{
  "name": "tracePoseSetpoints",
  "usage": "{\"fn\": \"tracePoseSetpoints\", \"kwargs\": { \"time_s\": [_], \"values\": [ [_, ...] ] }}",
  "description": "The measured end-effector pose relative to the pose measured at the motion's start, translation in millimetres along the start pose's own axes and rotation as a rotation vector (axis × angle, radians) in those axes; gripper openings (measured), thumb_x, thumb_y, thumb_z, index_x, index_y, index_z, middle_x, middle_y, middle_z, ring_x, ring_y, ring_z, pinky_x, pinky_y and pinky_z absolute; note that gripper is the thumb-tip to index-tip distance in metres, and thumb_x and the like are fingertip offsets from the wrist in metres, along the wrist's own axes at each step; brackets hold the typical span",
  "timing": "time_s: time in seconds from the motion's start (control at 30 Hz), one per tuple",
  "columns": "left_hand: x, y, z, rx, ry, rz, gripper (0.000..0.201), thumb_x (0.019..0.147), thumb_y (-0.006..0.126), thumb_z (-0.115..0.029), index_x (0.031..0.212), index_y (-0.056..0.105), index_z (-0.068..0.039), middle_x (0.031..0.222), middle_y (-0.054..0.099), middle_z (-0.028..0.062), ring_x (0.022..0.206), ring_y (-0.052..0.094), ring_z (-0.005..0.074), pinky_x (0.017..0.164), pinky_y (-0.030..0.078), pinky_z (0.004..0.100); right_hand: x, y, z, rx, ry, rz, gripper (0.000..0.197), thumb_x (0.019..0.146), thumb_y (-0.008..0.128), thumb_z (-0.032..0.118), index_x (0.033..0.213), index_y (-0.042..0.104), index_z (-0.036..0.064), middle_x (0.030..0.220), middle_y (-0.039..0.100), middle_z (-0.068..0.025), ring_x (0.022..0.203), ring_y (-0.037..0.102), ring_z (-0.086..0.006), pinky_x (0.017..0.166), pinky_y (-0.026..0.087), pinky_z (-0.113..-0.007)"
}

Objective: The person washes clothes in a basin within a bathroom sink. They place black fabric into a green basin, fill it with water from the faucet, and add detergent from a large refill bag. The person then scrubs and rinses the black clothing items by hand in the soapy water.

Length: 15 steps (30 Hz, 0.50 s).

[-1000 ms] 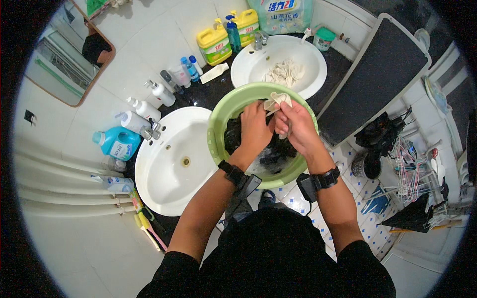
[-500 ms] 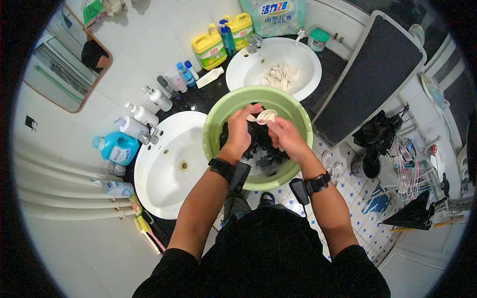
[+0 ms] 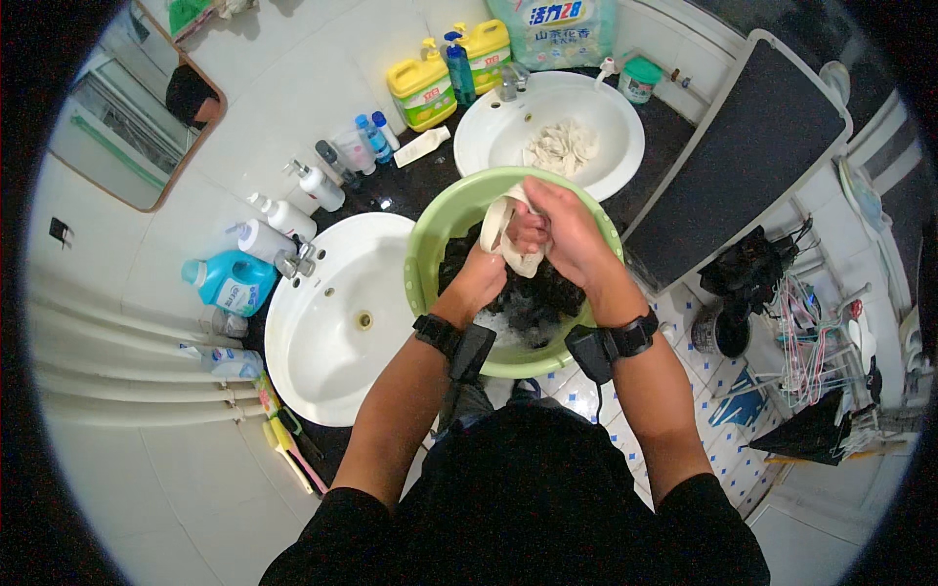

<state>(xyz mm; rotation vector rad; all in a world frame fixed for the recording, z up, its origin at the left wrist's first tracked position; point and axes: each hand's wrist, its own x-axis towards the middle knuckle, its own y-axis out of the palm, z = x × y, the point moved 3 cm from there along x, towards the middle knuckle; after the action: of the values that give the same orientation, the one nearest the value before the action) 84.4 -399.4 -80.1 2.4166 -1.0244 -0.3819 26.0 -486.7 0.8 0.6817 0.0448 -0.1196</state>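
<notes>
A light green basin [image 3: 418, 230] is in front of me, with dark wet cloth [image 3: 552, 301] and a little foam in it. Above the basin, an off-white piece of cloth [image 3: 496, 221] is stretched in a loop between my two hands. My left hand [image 3: 479, 281] closes on its lower left end. On the other side my right hand [image 3: 575, 230] grips the cloth, its fingers curled into the loop. The exact kind of cloth cannot be made out. A similar off-white heap of cloth [image 3: 562, 146] lies in the far sink [image 3: 616, 161].
A second white sink [image 3: 322, 381] stands left of the basin. Bottles, among them a blue detergent jug [image 3: 234, 283] and a yellow jug [image 3: 422, 90], line the dark counter. At right are a black board [image 3: 738, 161], a dark bin [image 3: 721, 330] and hangers [image 3: 796, 332].
The bunched cloth has been spread into a larger loop. My right hand has risen and turned with its fingers inside it; my left hand has lowered and closed on the cloth.
</notes>
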Motion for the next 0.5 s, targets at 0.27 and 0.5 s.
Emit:
{"fn": "tracePoseSetpoints", "kwargs": {
  "time_s": [0.27,0.5],
  "values": [
    [-5,-12,-5,-0.098,-0.214,-0.026,0.037,0.095,0.04,-0.037,0.09,0.056,-0.003,0.071,0.054,0.0024,0.063,0.049,0.0115,0.059,0.04,0.0241,-1,-29,-22,-0.702,0.142,-0.145,0.035,0.092,0.045,0.032,0.079,0.055,0.0017,0.066,0.057,-0.0045,0.053,0.051,-0.0118,0.042,0.037,-0.028],
    [-1,-20,-21,0.143,-0.005,-0.302,0.026,0.087,0.056,-0.025,0.074,0.059,-0.002,0.065,0.057,0.0034,0.058,0.051,0.0119,0.056,0.039,0.0243,-3,-47,-37,-1.097,-0.302,-0.453,0.031,0.089,0.05,0.029,0.087,0.059,-0.0009,0.079,0.063,-0.0171,0.078,0.061,-0.0322,0.072,0.045,-0.039]
  ]
}}
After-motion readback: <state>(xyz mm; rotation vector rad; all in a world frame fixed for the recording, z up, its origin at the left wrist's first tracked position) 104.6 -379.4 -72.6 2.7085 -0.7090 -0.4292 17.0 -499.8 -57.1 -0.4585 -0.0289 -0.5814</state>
